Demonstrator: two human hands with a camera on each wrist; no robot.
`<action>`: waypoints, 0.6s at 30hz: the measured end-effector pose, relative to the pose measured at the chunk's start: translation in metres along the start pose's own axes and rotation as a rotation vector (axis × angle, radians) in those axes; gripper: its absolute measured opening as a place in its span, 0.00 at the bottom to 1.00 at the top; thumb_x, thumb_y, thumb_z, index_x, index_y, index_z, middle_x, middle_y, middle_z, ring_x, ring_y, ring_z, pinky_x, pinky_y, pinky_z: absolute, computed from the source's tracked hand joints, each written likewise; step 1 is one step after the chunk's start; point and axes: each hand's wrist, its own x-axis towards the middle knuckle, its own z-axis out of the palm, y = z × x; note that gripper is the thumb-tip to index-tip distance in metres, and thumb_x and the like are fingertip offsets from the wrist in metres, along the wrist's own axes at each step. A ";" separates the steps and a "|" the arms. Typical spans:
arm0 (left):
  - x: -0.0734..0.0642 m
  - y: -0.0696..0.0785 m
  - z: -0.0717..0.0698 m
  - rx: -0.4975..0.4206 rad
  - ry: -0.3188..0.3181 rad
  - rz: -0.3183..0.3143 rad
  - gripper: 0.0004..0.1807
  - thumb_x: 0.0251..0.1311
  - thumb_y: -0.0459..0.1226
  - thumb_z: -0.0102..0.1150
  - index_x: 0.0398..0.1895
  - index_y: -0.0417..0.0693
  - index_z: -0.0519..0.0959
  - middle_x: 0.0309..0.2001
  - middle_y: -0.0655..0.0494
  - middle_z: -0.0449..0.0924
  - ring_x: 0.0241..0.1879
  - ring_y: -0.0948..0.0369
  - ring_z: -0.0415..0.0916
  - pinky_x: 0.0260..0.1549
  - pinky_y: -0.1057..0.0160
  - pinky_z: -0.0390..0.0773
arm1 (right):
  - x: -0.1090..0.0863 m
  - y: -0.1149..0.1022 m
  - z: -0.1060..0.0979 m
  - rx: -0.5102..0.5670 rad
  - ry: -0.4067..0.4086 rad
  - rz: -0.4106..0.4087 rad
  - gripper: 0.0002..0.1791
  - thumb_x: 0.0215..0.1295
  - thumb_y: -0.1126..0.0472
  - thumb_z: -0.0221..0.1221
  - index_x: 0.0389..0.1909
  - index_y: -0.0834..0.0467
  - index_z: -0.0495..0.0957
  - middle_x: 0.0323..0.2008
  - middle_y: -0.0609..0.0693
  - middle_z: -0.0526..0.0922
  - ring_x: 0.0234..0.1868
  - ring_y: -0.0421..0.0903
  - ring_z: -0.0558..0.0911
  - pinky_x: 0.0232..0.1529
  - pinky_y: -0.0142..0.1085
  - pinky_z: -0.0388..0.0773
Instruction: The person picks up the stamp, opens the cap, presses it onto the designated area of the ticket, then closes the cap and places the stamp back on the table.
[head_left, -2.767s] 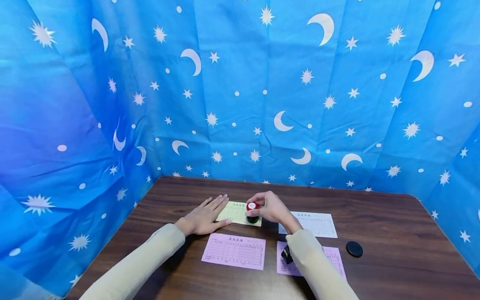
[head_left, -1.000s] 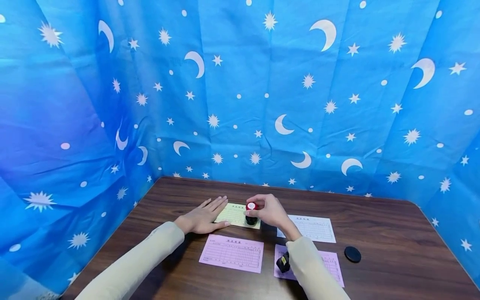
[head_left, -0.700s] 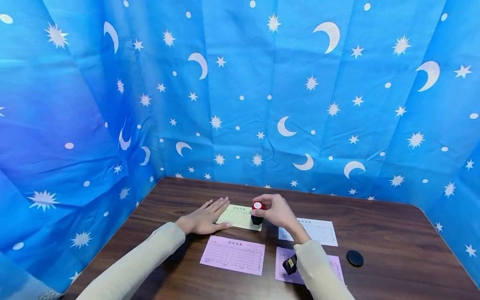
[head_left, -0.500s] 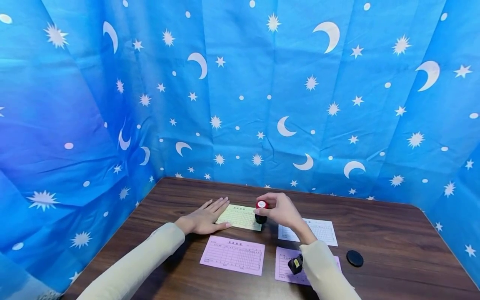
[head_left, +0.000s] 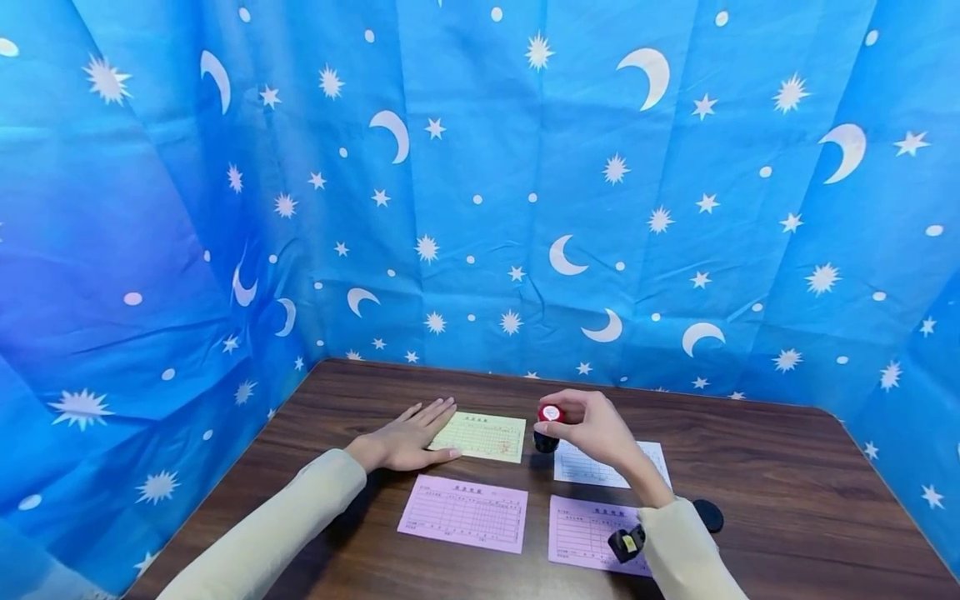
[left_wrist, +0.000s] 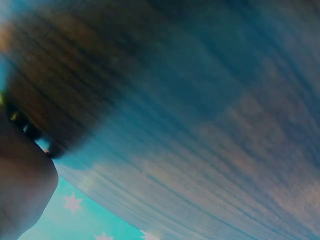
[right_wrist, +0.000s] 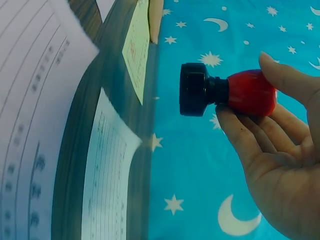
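My left hand (head_left: 405,435) lies flat with straight fingers over the left edge of a yellow printed form slip (head_left: 472,435). A red stamp mark (head_left: 506,447) shows near that slip's right end. Between the yellow slip and the white slip, my right hand (head_left: 600,432) grips a stamp (head_left: 551,414) by its red knob. In the right wrist view, thumb and fingers hold the stamp's red handle (right_wrist: 252,93), and its black round base (right_wrist: 193,90) is off the paper. The left wrist view is blurred and shows only part of the hand (left_wrist: 25,187).
A white form slip (head_left: 654,467) lies partly under my right forearm. Two pink slips, one on the left (head_left: 463,512) and one on the right (head_left: 581,529), lie nearer on the brown wooden table (head_left: 360,567). A black round disc (head_left: 709,517) sits at right, partly behind the sleeve.
The right hand has lifted the stamp off the yellow slip and carried it right, towards the white slip. A red mark now shows where it stood. The left hand stays in place.
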 end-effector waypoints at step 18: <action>0.000 -0.004 0.005 -0.062 0.061 0.024 0.54 0.72 0.72 0.42 0.87 0.48 0.45 0.88 0.50 0.42 0.87 0.49 0.40 0.85 0.40 0.44 | -0.057 0.020 -0.059 -0.054 0.041 0.018 0.24 0.65 0.52 0.73 0.59 0.58 0.84 0.50 0.55 0.91 0.47 0.47 0.91 0.47 0.34 0.89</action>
